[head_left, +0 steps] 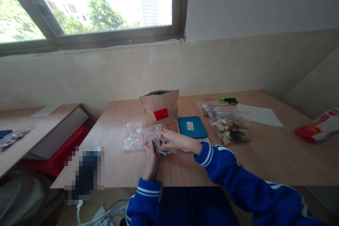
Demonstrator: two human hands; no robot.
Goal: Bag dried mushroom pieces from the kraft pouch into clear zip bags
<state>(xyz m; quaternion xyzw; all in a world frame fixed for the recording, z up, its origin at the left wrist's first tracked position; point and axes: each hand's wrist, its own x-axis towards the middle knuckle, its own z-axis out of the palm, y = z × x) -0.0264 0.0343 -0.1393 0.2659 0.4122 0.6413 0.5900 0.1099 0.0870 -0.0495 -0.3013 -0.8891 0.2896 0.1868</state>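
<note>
In the head view, a clear zip bag (163,154) with dark and pale pieces inside lies at the front middle of the table. My left hand (150,151) is closed on its left side, the thumb up near the bag. From the right, my right hand (171,139) reaches across the same bag, fingers curled against its plastic; the fingertips are partly hidden. Just left lies a flat pile of clear plastic bags (133,136). Behind the hands stands a brown paper pouch (171,107) with a red label, its top open. A blue-topped scale (192,127) sits beside my right wrist.
Filled zip bags (229,130) lie right of the scale. Beyond them are green-and-black scissors (229,100) and a white paper sheet (259,114). A red-and-white package (319,127) sits far right. A blurred-out dark object (86,173) is at the table's left front corner.
</note>
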